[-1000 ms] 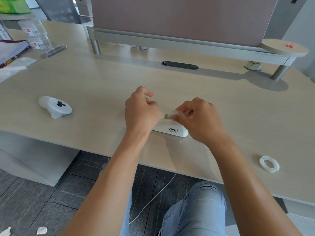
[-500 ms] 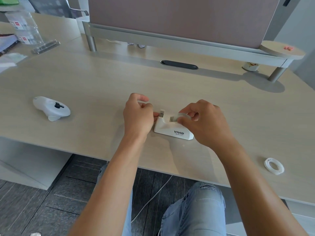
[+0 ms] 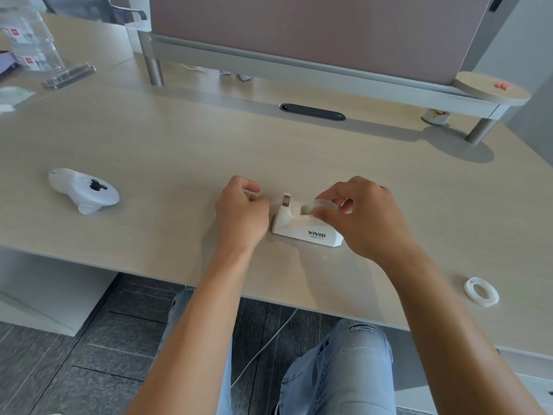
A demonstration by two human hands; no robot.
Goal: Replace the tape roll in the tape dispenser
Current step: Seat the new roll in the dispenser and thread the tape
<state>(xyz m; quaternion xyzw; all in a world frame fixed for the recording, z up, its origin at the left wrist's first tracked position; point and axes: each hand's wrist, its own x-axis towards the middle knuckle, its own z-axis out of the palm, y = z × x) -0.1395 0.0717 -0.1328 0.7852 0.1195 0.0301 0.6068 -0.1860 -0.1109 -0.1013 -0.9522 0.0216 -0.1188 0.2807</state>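
White plastic, the squat tape dispenser (image 3: 305, 226) sat mid-desk. The left hand (image 3: 241, 212) was curled just beside its cutter, pinching something I couldn't make out. The right hand (image 3: 363, 217) gripped the clear tape roll (image 3: 324, 204) in the cradle; seating seemed underway, threading next.

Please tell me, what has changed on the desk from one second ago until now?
The left hand moved left, off the tape dispenser, and now sits closed beside its cutter end. The right hand still pinches the clear tape roll at the dispenser's cradle. The dispenser, the white controller and the spare tape ring kept their places on the desk.
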